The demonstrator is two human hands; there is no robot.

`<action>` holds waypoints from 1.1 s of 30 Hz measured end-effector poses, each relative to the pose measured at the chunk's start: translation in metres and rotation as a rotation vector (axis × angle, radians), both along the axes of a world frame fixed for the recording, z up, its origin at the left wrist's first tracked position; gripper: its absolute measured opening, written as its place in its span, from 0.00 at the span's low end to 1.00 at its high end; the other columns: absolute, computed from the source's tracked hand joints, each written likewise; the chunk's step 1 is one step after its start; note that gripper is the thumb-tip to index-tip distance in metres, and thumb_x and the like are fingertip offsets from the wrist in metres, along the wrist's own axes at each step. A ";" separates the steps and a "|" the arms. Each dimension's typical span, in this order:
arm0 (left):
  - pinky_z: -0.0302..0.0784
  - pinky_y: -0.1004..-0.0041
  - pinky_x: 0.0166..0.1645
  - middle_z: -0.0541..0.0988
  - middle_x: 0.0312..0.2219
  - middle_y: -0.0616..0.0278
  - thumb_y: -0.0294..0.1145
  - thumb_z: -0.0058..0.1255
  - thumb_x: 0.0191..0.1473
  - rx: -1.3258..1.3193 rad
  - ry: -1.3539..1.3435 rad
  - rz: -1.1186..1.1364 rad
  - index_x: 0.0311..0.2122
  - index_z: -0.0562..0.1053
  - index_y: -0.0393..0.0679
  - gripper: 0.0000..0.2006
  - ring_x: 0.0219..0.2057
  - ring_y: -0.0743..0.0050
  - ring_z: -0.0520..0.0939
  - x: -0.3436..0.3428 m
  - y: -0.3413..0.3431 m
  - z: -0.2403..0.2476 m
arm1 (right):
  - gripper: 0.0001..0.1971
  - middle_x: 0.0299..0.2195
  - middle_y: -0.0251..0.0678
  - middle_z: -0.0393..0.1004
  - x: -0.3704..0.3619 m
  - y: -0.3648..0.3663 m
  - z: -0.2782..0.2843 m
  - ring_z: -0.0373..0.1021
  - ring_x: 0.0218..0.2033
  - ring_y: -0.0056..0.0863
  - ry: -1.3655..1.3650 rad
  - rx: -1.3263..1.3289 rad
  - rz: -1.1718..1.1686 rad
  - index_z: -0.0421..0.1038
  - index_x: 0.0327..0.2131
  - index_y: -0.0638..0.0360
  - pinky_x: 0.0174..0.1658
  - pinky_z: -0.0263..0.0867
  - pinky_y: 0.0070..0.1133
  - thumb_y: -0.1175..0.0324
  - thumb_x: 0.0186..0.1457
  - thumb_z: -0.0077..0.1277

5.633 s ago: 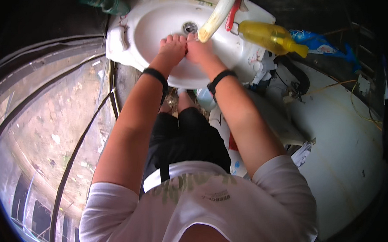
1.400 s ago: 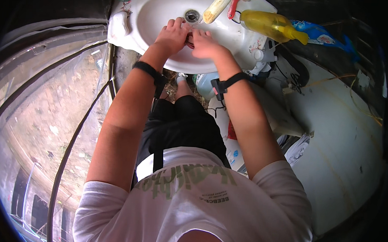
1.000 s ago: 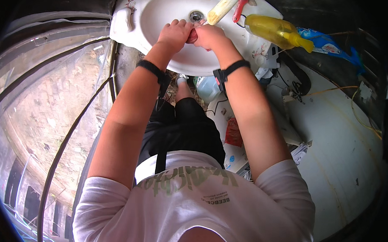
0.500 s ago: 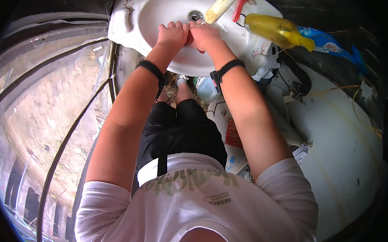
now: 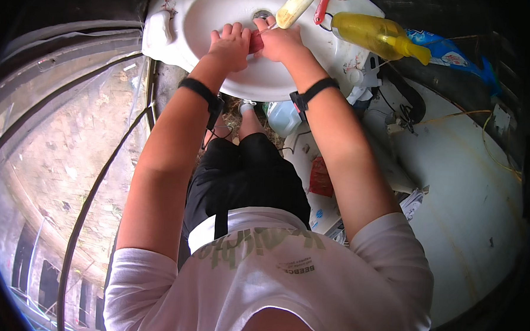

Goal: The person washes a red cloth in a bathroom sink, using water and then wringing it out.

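Over the white washbasin (image 5: 203, 18), both hands are close together, gripping one small red piece (image 5: 256, 42). My left hand (image 5: 230, 48) is closed on its left end with the fingers bent over. From the other side my right hand (image 5: 277, 43) closes on it, fingertips toward the drain (image 5: 262, 14). The red piece is mostly hidden, so I cannot tell its kind. A thin stream of water (image 5: 272, 27) falls on my right hand from the whitish spout (image 5: 298, 8).
A white bar of soap (image 5: 160, 28) lies on the basin's left ledge. At the right rim are a red handle (image 5: 323, 5), a yellow bottle (image 5: 374, 35) and a blue packet (image 5: 450, 55). A clear plastic container (image 5: 283, 119) stands below, beside my foot (image 5: 247, 107).
My hands have drawn slightly apart, with the left shifting left. More of the red piece shows between them. The whole view has shifted a little.
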State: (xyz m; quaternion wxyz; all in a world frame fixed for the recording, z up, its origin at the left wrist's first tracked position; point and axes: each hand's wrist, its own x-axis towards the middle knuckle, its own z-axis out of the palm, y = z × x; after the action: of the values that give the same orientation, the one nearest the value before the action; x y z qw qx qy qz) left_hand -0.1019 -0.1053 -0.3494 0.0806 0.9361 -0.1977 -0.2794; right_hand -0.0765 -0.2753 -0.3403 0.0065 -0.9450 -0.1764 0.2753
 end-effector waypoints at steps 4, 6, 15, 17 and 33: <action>0.68 0.47 0.62 0.71 0.58 0.50 0.36 0.57 0.56 -0.157 -0.023 0.017 0.59 0.66 0.43 0.27 0.58 0.45 0.74 -0.001 0.018 -0.015 | 0.27 0.63 0.38 0.69 -0.013 0.012 0.001 0.61 0.67 0.41 0.136 0.045 -0.096 0.73 0.56 0.51 0.64 0.60 0.50 0.55 0.55 0.64; 0.69 0.48 0.62 0.72 0.57 0.51 0.35 0.55 0.57 -0.135 0.037 -0.027 0.61 0.66 0.43 0.27 0.57 0.45 0.75 -0.005 0.018 -0.027 | 0.25 0.63 0.41 0.68 -0.026 0.015 -0.011 0.60 0.68 0.44 0.229 0.063 -0.245 0.72 0.56 0.54 0.64 0.60 0.50 0.60 0.56 0.62; 0.70 0.55 0.60 0.73 0.52 0.55 0.30 0.60 0.51 0.004 -0.101 -0.084 0.58 0.68 0.42 0.28 0.56 0.51 0.74 0.010 -0.005 -0.014 | 0.24 0.53 0.51 0.77 -0.006 -0.004 -0.035 0.74 0.56 0.50 0.098 0.176 -0.113 0.62 0.55 0.54 0.55 0.71 0.42 0.62 0.59 0.59; 0.70 0.55 0.59 0.74 0.53 0.57 0.32 0.60 0.53 0.011 -0.115 -0.090 0.57 0.70 0.44 0.26 0.56 0.54 0.74 0.001 0.002 -0.007 | 0.24 0.57 0.45 0.73 -0.021 0.010 -0.018 0.68 0.60 0.46 0.097 0.113 -0.119 0.67 0.55 0.51 0.59 0.65 0.43 0.62 0.57 0.60; 0.82 0.62 0.52 0.77 0.48 0.58 0.32 0.50 0.62 -0.147 -0.225 -0.114 0.51 0.77 0.40 0.15 0.52 0.58 0.79 -0.029 0.023 0.011 | 0.25 0.45 0.45 0.80 -0.012 -0.035 -0.032 0.77 0.49 0.50 0.184 0.517 -0.241 0.73 0.56 0.47 0.49 0.70 0.41 0.49 0.60 0.60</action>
State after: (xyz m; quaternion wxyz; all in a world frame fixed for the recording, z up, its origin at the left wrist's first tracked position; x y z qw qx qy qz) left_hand -0.1304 -0.0822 -0.3381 0.1103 0.9403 -0.2783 -0.1616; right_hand -0.0883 -0.3100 -0.3721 0.2956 -0.8972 -0.1259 0.3031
